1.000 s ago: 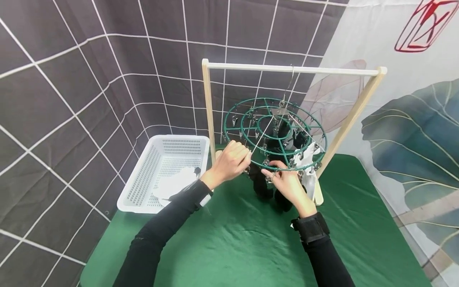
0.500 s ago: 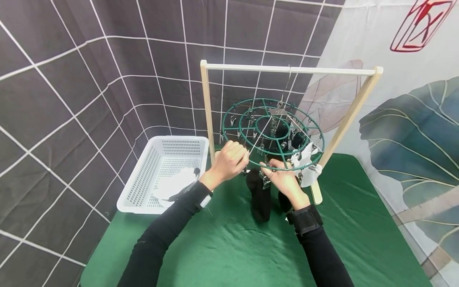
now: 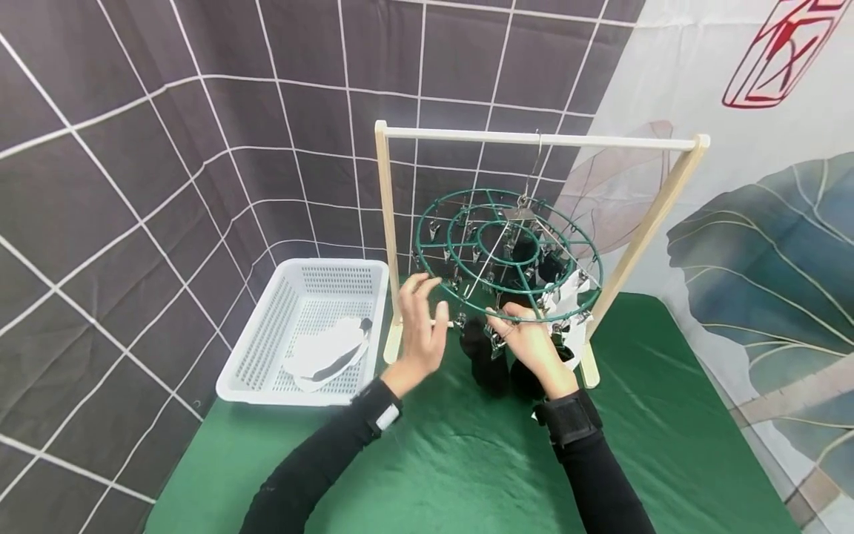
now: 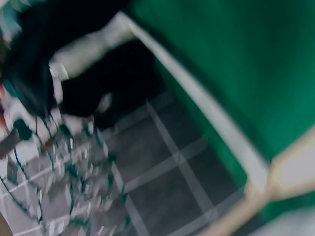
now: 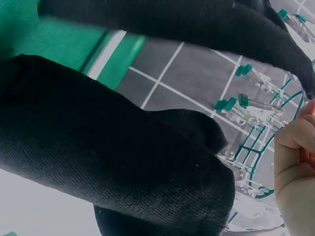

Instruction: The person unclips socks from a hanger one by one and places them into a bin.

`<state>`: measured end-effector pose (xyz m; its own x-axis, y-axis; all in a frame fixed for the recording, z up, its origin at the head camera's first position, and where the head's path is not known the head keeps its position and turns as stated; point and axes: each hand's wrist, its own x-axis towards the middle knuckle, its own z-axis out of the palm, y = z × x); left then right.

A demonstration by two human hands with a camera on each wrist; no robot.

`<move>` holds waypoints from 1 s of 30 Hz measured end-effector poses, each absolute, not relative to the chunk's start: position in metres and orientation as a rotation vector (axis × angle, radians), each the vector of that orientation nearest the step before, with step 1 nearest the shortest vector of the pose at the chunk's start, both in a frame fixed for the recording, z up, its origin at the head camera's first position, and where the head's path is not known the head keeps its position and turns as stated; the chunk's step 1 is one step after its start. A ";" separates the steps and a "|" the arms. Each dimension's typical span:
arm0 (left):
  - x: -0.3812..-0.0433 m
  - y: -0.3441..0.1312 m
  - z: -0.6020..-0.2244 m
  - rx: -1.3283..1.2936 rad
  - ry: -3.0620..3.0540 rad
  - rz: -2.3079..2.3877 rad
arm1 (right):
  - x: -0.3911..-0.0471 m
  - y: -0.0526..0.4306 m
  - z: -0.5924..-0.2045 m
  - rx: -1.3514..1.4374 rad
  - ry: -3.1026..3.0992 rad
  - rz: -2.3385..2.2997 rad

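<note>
Sleeves point(image 3: 597, 475), black, stretch in over a green cloth point(image 3: 440, 460). The left hand point(image 3: 416, 334) has its fingers spread, just beside the green rack point(image 3: 507, 262). The right hand's point(image 3: 534, 348) fingers curl at the near rim, next to one end of a black sock point(image 5: 98, 147); whether they pinch it, I cannot tell. Black socks hang below those fingers. Left of the left fingers sits a basket point(image 3: 287, 398) holding something white point(image 3: 327, 348). Beyond all fingers, a stand point(image 3: 460, 136) bears the rack.
</note>
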<state>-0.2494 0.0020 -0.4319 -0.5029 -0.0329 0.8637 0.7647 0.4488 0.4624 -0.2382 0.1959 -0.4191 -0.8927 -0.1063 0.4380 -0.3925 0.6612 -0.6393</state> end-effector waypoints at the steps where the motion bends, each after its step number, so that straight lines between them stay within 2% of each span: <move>1: -0.243 0.005 -0.439 -0.511 -1.815 -1.298 | -0.238 0.196 -0.420 0.397 -2.513 1.093; 5: -0.223 0.013 -0.466 -0.131 -1.747 -1.897 | -0.235 0.195 -0.423 0.406 -2.494 1.097; 8: -0.217 0.017 -0.481 -0.005 -1.869 -2.209 | -0.233 0.196 -0.424 0.415 -2.473 1.078; 12: -0.219 0.021 -0.488 -0.109 -2.175 -2.387 | -0.232 0.197 -0.424 0.423 -2.459 1.080; 17: -0.229 0.027 -0.482 -0.262 -2.168 -2.589 | -0.233 0.198 -0.422 0.404 -2.461 1.086; 30: -0.228 0.039 -0.480 -0.318 -2.118 -2.635 | -0.233 0.202 -0.426 0.374 -2.432 1.062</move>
